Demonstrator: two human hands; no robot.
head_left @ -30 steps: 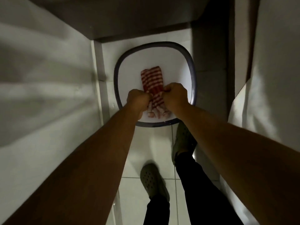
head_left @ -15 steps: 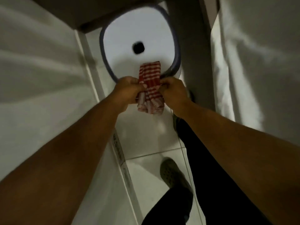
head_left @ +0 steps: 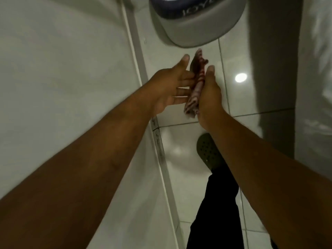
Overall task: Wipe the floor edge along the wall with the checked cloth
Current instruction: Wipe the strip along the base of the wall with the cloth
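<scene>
The red-and-white checked cloth [head_left: 195,88] is folded into a narrow strip and pressed between my two palms, above the tiled floor. My left hand [head_left: 170,87] lies flat against its left side with fingers stretched out and thumb up. My right hand [head_left: 209,94] presses its right side, fingers hidden behind the cloth. The floor edge [head_left: 142,56] runs along the white wall [head_left: 62,69] just left of my hands, as a grey skirting strip.
A white basin with a dark rim [head_left: 194,24] stands on the floor straight ahead. My foot in a dark perforated clog [head_left: 209,151] and my black trouser leg are below the hands. A pale sheet or curtain [head_left: 314,87] hangs at the right.
Both hands have lifted the cloth out of the basin and drawn it back over the floor. My fists have opened into flat palms pressing the cloth. The view has tilted down.
</scene>
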